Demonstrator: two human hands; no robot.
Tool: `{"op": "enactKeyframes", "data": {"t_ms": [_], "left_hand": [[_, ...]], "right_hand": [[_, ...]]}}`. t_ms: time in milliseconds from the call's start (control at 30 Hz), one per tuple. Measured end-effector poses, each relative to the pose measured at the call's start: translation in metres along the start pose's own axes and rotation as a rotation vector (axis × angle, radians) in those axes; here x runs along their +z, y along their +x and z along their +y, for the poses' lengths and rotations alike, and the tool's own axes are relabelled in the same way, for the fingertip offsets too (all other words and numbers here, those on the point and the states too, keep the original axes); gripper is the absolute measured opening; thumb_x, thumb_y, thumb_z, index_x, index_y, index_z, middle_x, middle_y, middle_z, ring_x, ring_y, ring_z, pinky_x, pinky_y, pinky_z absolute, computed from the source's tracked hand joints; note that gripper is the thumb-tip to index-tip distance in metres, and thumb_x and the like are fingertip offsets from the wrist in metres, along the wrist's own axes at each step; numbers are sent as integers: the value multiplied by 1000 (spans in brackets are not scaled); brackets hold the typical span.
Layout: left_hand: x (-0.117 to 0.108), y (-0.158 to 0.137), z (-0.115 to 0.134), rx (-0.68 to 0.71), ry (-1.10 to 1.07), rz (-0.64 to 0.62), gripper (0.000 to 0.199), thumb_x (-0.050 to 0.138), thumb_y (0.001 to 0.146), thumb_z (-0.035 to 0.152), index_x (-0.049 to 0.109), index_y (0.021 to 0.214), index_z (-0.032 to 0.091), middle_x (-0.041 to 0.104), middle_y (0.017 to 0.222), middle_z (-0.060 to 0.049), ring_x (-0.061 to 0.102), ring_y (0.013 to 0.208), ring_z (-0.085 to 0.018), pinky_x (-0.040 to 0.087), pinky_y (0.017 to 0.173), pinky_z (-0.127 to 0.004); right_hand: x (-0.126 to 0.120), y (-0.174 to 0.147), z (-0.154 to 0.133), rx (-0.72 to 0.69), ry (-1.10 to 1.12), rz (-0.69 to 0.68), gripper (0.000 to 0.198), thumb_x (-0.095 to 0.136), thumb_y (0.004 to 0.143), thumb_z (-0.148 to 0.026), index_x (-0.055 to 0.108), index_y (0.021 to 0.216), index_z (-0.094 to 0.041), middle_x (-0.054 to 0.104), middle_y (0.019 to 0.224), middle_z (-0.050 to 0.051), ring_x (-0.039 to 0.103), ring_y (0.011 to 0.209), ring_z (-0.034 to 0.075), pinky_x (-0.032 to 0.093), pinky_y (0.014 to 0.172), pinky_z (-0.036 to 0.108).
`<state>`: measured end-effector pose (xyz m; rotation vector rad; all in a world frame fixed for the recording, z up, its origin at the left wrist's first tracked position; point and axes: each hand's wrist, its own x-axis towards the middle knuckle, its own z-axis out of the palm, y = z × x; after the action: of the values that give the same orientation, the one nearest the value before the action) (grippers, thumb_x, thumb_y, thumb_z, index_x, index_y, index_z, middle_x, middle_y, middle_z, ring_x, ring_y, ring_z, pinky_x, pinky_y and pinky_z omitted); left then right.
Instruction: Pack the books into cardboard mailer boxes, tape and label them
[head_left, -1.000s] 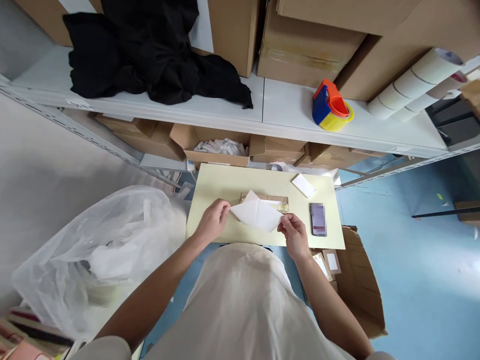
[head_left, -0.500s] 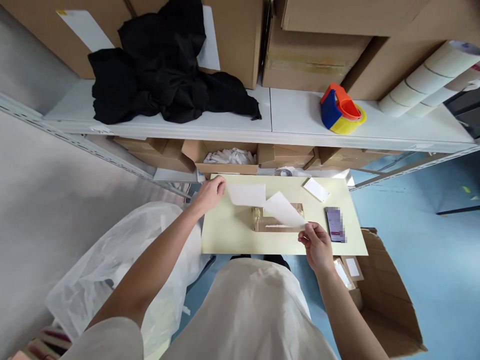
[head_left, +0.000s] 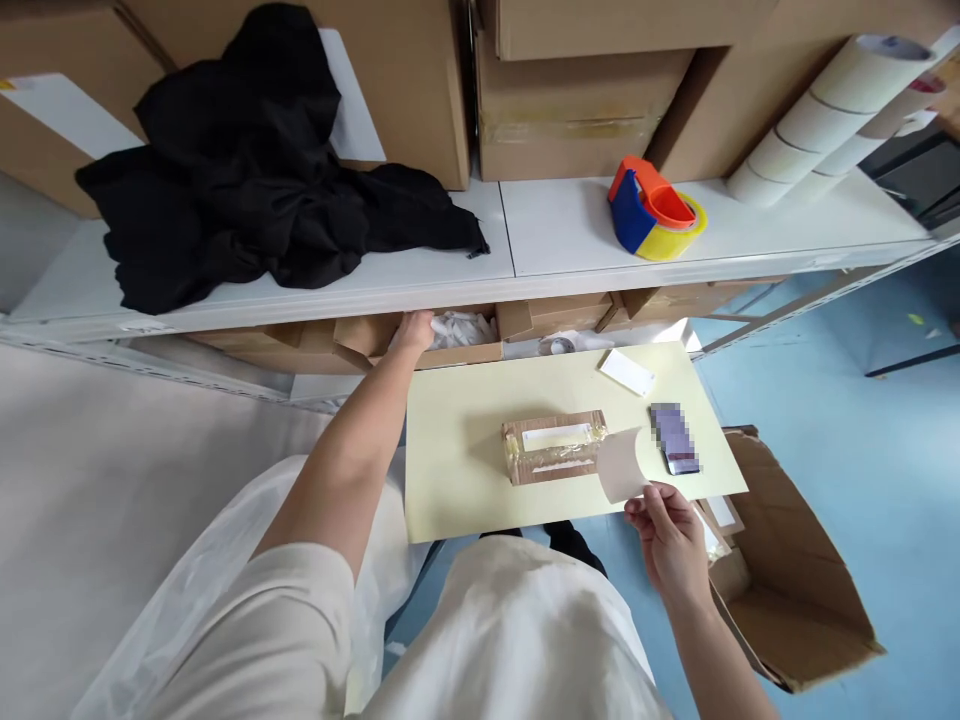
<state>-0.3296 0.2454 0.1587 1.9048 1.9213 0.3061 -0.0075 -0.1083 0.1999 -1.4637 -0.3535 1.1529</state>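
My right hand [head_left: 667,525], at the front right of the table, pinches the corner of a white label [head_left: 624,466]. Its sheet curls up beside a small taped cardboard box [head_left: 553,465] lying on the table, with a white label on its top. My left hand [head_left: 415,330] reaches under the shelf to an open carton [head_left: 461,354] holding crumpled white paper [head_left: 463,330]. The fingers of that hand are mostly hidden at the carton, and what they hold, if anything, does not show.
A phone [head_left: 674,438] and a white card-like stack [head_left: 627,372] lie on the pale yellow table [head_left: 457,490]. Above, the shelf [head_left: 559,235] carries black cloth [head_left: 247,190], a tape dispenser [head_left: 652,212] and white rolls [head_left: 825,115]. A large open carton [head_left: 802,590] stands at the right, a clear plastic bag [head_left: 247,560] at the left.
My left hand has moved away from the table to the carton under the shelf; the white paper slip near it no longer shows. My right hand has drawn the label right, off the small box.
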Motion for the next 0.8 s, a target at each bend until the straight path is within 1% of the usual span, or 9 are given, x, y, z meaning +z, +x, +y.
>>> {"op": "enactKeyframes", "data": {"t_ms": [100, 167, 267, 333, 433, 500, 633, 733, 800], "left_hand": [[2, -14, 12, -27, 8, -14, 28, 53, 78, 11, 60, 105, 12, 63, 108, -17, 54, 109, -29, 39, 91, -39], [4, -49, 33, 33, -47, 32, 34, 58, 77, 17, 57, 111, 13, 60, 114, -16, 52, 113, -28, 37, 95, -40], [12, -140, 82, 327, -267, 42, 29, 64, 76, 33, 60, 100, 17, 64, 101, -9, 58, 95, -22, 43, 87, -35], [23, -206, 115, 516, -337, -66, 29, 70, 69, 43, 62, 86, 20, 65, 87, -6, 60, 82, -20, 46, 76, -32], [46, -276, 149, 564, -312, -49, 31, 74, 65, 43, 61, 83, 22, 64, 81, -5, 60, 74, -20, 46, 69, -32], [59, -295, 158, 540, -266, 29, 21, 68, 73, 38, 60, 84, 21, 65, 83, -6, 61, 74, -20, 45, 70, -33], [67, -301, 162, 501, -230, 157, 10, 50, 85, 25, 60, 86, 21, 66, 84, -7, 62, 79, -21, 45, 74, -35], [66, -304, 163, 446, -323, 193, 14, 46, 86, 22, 60, 85, 22, 67, 84, -7, 62, 80, -20, 46, 75, -34], [67, -307, 162, 354, -450, 197, 13, 48, 85, 25, 61, 83, 22, 67, 82, -6, 62, 77, -18, 46, 73, -31]], "right_hand": [[4, 1, -1, 16, -8, -10, 27, 73, 70, -44, 59, 76, -22, 58, 63, -2, 56, 59, 12, 48, 55, 24], [11, 4, -2, 18, -14, -44, 27, 71, 71, -45, 57, 75, -22, 56, 60, -3, 53, 56, 11, 45, 53, 23], [24, 12, -2, 11, -46, -122, 29, 67, 74, -48, 54, 73, -22, 49, 53, -5, 44, 47, 9, 36, 44, 21], [32, 16, -2, 2, -74, -179, 30, 63, 76, -49, 51, 73, -22, 46, 52, -6, 40, 44, 8, 32, 42, 21], [42, 19, -1, -31, -92, -259, 29, 59, 79, -50, 49, 73, -23, 44, 54, -6, 40, 47, 9, 34, 46, 23], [45, 18, -1, -63, -92, -304, 29, 59, 79, -50, 49, 73, -23, 44, 57, -5, 41, 51, 10, 37, 50, 24], [44, 16, -2, -89, -81, -414, 25, 55, 82, -47, 51, 77, -23, 45, 63, -3, 43, 58, 12, 40, 58, 25], [33, 18, -6, -129, -126, -544, 27, 48, 83, -48, 56, 90, -23, 53, 76, 2, 50, 69, 15, 43, 64, 29], [20, 23, -9, -252, -226, -606, 33, 47, 82, -49, 59, 101, -24, 56, 93, 6, 53, 82, 19, 45, 71, 33]]}}
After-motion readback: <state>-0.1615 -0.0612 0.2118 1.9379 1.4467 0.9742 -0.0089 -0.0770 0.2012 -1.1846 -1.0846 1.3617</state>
